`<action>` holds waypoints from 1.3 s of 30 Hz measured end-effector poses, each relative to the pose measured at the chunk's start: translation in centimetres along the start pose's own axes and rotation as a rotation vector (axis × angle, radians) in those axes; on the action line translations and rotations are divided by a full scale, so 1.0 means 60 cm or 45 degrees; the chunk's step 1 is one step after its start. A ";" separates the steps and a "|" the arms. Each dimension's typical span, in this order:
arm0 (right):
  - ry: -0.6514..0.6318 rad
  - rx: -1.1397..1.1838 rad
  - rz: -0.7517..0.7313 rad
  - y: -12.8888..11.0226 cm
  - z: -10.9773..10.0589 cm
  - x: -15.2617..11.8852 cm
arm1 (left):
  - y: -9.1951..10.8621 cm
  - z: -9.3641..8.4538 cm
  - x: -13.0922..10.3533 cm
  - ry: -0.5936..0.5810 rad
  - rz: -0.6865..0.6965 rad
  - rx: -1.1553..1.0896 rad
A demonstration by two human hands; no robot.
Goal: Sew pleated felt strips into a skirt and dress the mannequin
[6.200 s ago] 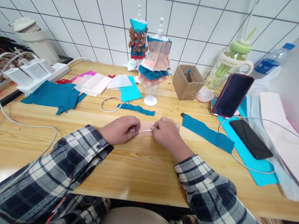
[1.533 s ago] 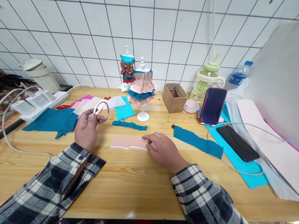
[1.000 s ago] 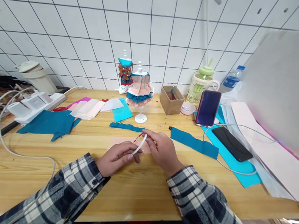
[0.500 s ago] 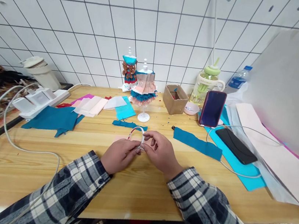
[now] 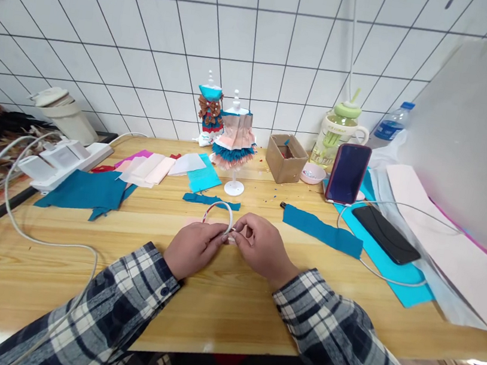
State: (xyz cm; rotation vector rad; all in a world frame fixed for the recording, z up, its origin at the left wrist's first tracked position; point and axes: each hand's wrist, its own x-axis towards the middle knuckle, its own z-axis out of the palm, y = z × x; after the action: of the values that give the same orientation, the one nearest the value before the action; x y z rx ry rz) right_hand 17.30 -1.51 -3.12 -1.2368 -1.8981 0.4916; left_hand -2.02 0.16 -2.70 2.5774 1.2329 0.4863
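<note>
My left hand (image 5: 195,249) is closed round the lower edge of a thin roll of tape (image 5: 230,214), a white ring with reddish print on its inner side. The roll stands on edge, tilted left. Just right of it, my right hand (image 5: 264,249) pinches thumb and forefinger at the tape's end; the fingertips hide most of it. Under the hands lies a pale pink piece (image 5: 192,222), mostly covered. A narrow teal cloth strip (image 5: 193,198) lies just beyond the roll. Behind that stands a small white dress form (image 5: 233,188) wearing a pink and teal ruffled dress (image 5: 235,139).
A wider teal strip (image 5: 322,230), a black phone (image 5: 385,234) and a propped phone (image 5: 347,173) are on the right. A cardboard box (image 5: 285,167) and a drink jug (image 5: 328,140) stand behind. Teal cloth (image 5: 83,190), a power strip (image 5: 64,166) and a loose cable (image 5: 53,245) lie left.
The roll has tipped and shifted slightly left in my left hand. My right fingertips are now a little apart from the ring. The view has shifted slightly.
</note>
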 end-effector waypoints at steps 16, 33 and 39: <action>0.039 -0.228 -0.158 0.009 -0.016 0.004 | -0.011 -0.001 -0.002 0.063 -0.050 -0.111; 0.459 -0.081 0.170 0.032 -0.082 0.017 | -0.127 -0.052 -0.002 0.842 -0.543 -0.321; -0.287 0.400 0.795 0.069 -0.107 0.019 | -0.217 -0.060 -0.001 0.417 -0.513 0.137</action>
State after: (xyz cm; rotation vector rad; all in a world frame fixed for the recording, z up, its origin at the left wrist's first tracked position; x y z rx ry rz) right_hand 24.54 0.69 -1.61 -1.5941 -1.4955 1.2512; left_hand -12.63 8.37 -4.06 2.2967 1.8799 0.7903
